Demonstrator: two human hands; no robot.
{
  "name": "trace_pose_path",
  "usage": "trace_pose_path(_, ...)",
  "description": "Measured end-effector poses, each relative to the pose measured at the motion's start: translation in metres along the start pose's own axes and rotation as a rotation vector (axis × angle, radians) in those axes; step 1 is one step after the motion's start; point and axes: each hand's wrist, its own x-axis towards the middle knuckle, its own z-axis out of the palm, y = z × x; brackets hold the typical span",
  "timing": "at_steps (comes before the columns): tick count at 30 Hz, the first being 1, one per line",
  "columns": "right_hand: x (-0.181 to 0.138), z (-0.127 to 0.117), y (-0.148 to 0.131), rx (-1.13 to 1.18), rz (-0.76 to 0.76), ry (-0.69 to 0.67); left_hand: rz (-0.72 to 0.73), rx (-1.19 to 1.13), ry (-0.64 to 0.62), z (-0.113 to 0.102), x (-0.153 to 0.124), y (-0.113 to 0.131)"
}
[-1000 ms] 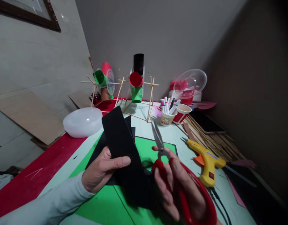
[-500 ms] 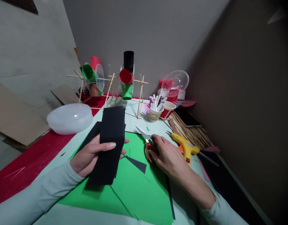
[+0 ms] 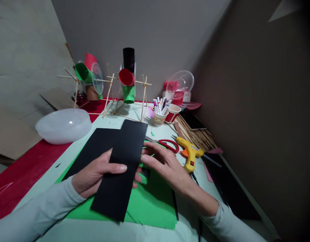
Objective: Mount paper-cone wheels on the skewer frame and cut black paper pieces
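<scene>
My left hand (image 3: 99, 173) grips a strip of black paper (image 3: 127, 148), thumb across its front and fingertips showing past its right edge. Close to that edge is my right hand (image 3: 167, 164), its fingers curved and apart with nothing between them. Whether its fingertips touch the paper I cannot tell. Beyond the right hand lie the red-handled scissors (image 3: 168, 144), their blades partly behind the strip. Under both hands is a green paper sheet (image 3: 155, 208), and another black sheet (image 3: 94, 144) rests behind the left hand.
At right lie a yellow glue gun (image 3: 191, 151), wooden sticks (image 3: 195, 134) and a phone (image 3: 192, 120). A cup of markers (image 3: 160, 118) stands beside a red-and-white cup (image 3: 173, 112). Stick frames with coloured tubes (image 3: 129, 75) stand at the back; a translucent white bowl (image 3: 64, 126) is at left.
My right hand has let go of the scissors, which now lie on the table, and has moved left to the black strip. The left hand still holds the strip, now tilted more to the right.
</scene>
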Motion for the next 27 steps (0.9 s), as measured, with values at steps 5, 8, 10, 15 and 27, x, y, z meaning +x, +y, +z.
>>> trace_pose_path(5, -0.004, 0.024, 0.005, 0.260, 0.077, 0.082, -0.115, 0.076, -0.170, 0.001, 0.000, -0.010)
trace_pose_path(8, -0.003, 0.031, 0.013, 0.244, 0.094, 0.117, -0.119, 0.087, -0.122, 0.001, 0.001, -0.012)
trace_pose_path(10, -0.003, 0.033, 0.016, 0.245, 0.109, 0.140, -0.118, 0.110, -0.074, 0.002, 0.002, -0.012)
trace_pose_path(15, -0.001, 0.030, 0.014, 0.276, 0.058, 0.219, -0.055, 0.189, 0.059, 0.006, 0.003, -0.011)
trace_pose_path(27, -0.012, 0.022, 0.018, -0.589, -0.337, -0.318, 0.075, -0.037, 0.397, -0.028, 0.025, 0.014)
